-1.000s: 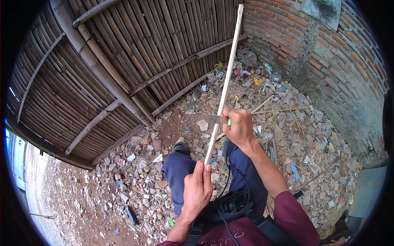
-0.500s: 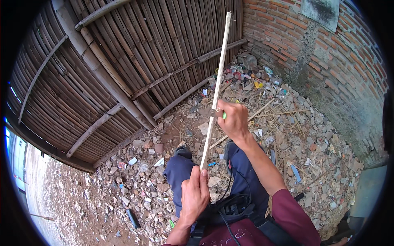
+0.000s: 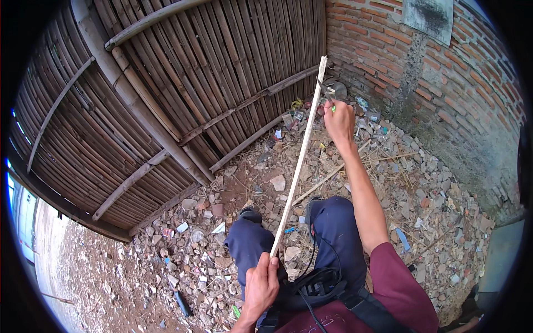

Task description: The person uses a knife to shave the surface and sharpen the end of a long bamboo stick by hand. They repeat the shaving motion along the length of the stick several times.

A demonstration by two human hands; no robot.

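Note:
A long, pale stick of bamboo or wood (image 3: 302, 158) slants up and away from my lap toward the far corner. Its near end is gripped in my left hand (image 3: 261, 286), fingers wrapped round and thumb along the top. Further out, my right hand (image 3: 340, 121) is closed on a knife (image 3: 333, 109) with a bit of green at its handle. The dark blade lies across the stick close to its far tip. A small pale shaving shows beside the blade. Most of the knife's handle is hidden in my fingers.
Rubble and litter (image 3: 216, 261) cover the ground around my legs (image 3: 333, 227). A bamboo-slat wall (image 3: 222, 61) rises at the left, and a brick wall (image 3: 383, 44) at the right. Thin sticks (image 3: 327, 180) lie beyond my knees. A black cable (image 3: 313, 255) hangs at my lap.
My right hand has slid the knife away from me along the stick, from about its middle to near its far tip. My left hand and the stick have dropped a little nearer to me.

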